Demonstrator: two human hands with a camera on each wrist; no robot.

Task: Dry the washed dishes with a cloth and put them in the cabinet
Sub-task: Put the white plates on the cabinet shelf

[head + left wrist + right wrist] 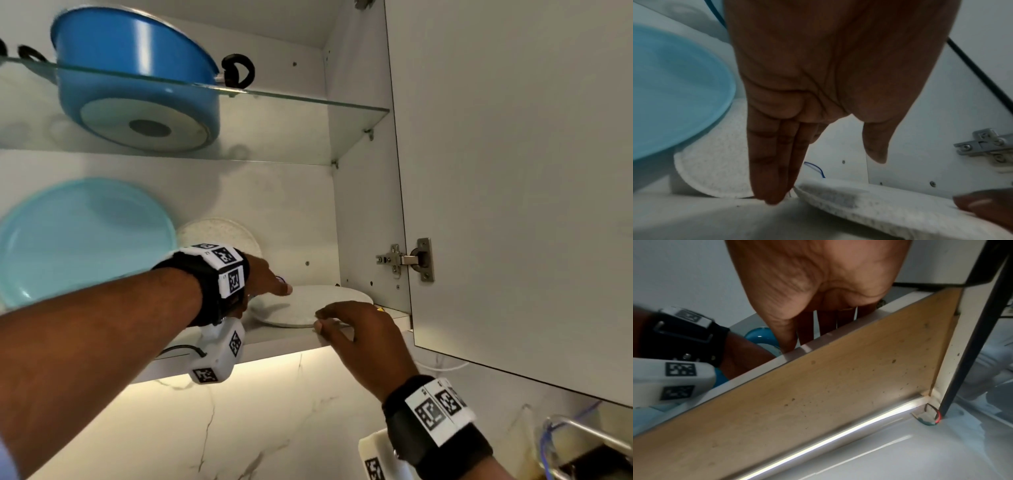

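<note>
A white speckled plate point(301, 306) point(890, 211) lies flat on the cabinet's bottom shelf point(274, 339), at its right end. My left hand point(272, 291) point(824, 178) reaches into the cabinet just left of the plate. Its fingers point(772, 186) are straight and point down at the shelf floor beside the plate's rim, holding nothing. My right hand point(320, 318) point(807, 339) comes from below. Its straight fingers rest on the plate's near rim and its thumb on the shelf's front edge. No cloth is in view.
A second speckled plate point(219, 233) point(715, 170) and a large light blue plate point(78, 240) point(674, 97) lean against the back wall. A blue pot point(137, 82) sits on the glass shelf point(308, 99) above. The cabinet door point(513, 171) stands open at right.
</note>
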